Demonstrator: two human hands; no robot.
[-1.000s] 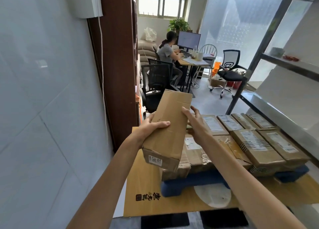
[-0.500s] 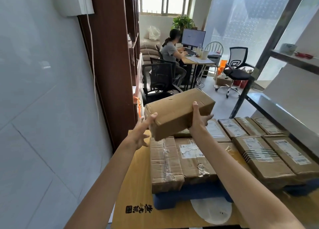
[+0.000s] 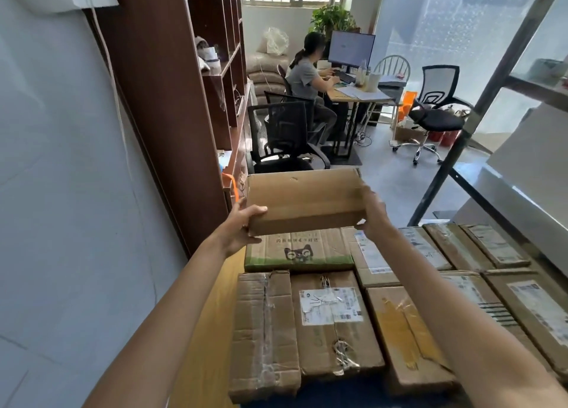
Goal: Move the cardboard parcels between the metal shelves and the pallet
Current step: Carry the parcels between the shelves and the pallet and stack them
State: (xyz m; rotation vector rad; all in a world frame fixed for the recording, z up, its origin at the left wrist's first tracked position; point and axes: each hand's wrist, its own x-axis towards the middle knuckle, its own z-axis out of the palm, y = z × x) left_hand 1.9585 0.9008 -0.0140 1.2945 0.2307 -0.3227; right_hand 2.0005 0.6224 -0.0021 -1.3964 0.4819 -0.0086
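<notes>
Both ends of plain parcel (image 3: pixel 304 201) clasped, left hand (image 3: pixel 241 227), right hand (image 3: pixel 374 212), above green-edged parcel (image 3: pixel 299 252)

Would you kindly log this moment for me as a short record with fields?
held: plain cardboard parcel, level, long side across the view
left grip: left hand curled round its left end, thumb on top
right grip: right hand holds its right end, blurred
beneath: cat-print box; contact unclear
nearer: labelled parcels in rows
right side: metal shelf frame
background: person seated at desk

A seated person (image 3: pixel 304 75) faces a monitor (image 3: pixel 352 49) beyond black chairs (image 3: pixel 284 133).
</notes>
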